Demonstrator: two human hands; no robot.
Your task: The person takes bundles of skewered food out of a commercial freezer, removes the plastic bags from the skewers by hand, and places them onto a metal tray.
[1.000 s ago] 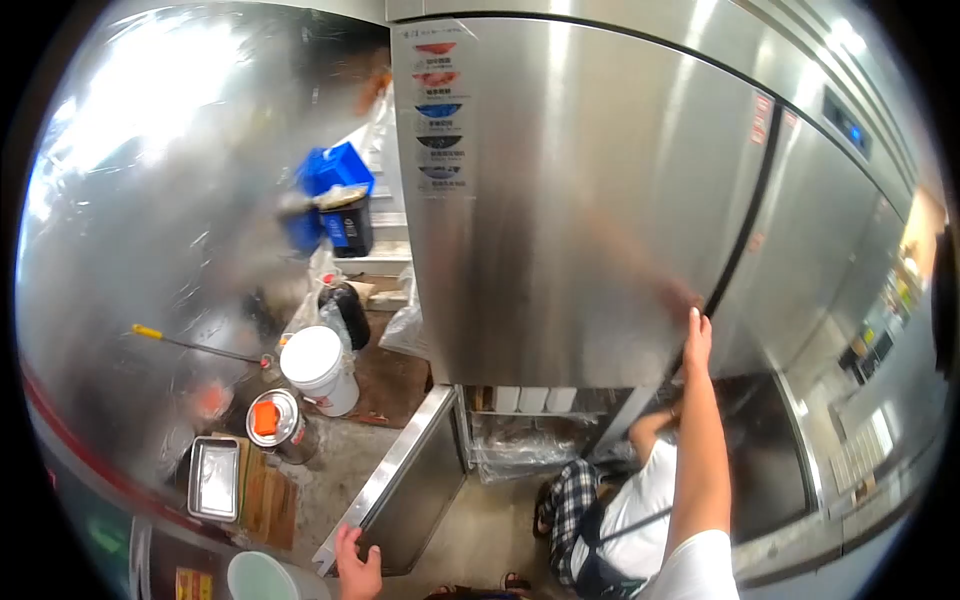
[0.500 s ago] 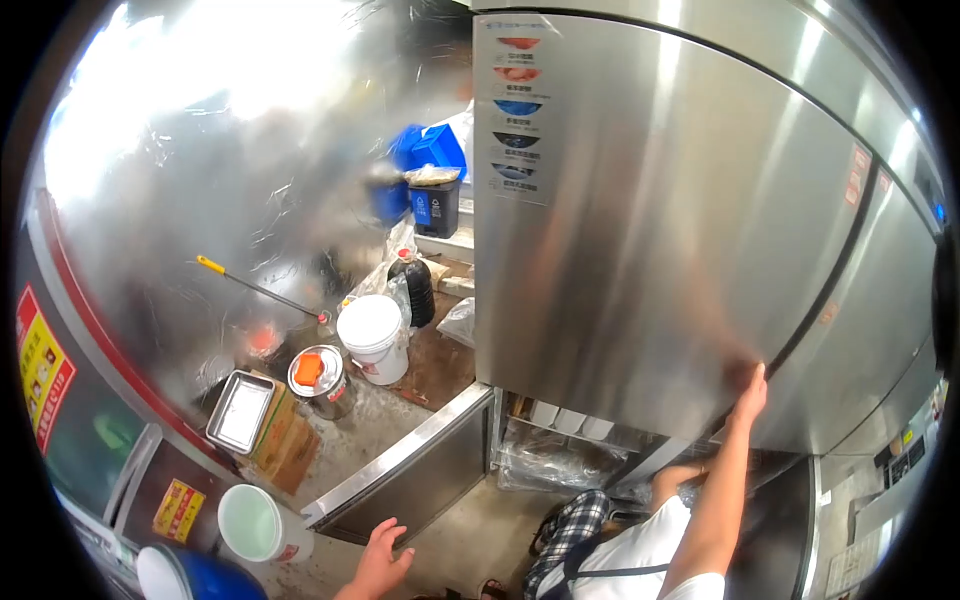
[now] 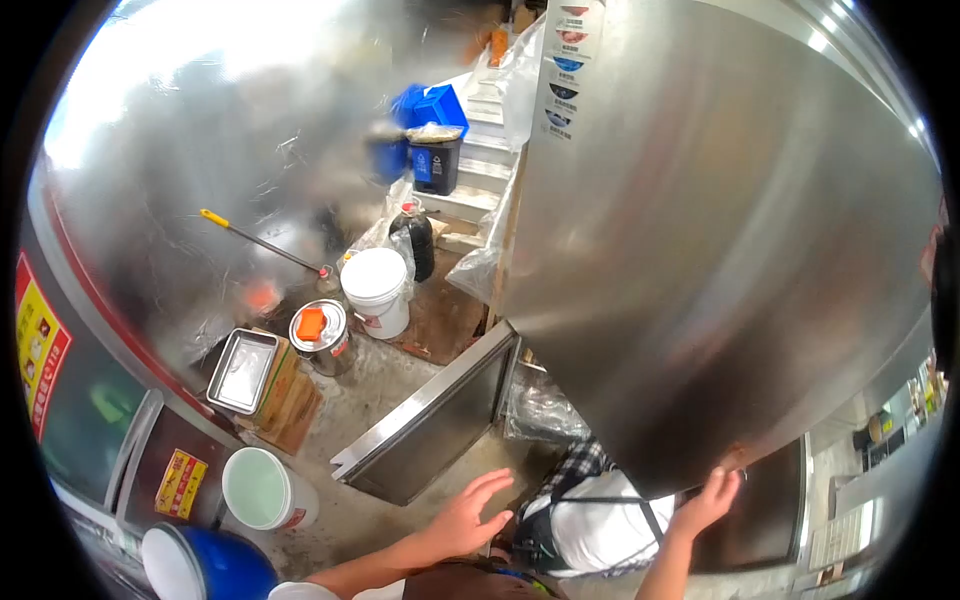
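- Upper steel door (image 3: 720, 250) has swung outward since the earlier frame; right hand (image 3: 708, 502) has come with it.
- Right hand: at the door's lower edge, forearm rising from below, fingers pointing up. Cannot tell if they grip.
- Left hand (image 3: 470, 515): empty, fingers spread wide, thumb apart, raised near open lower door (image 3: 440, 425).
- Person in white shirt (image 3: 605, 530) between both hands.
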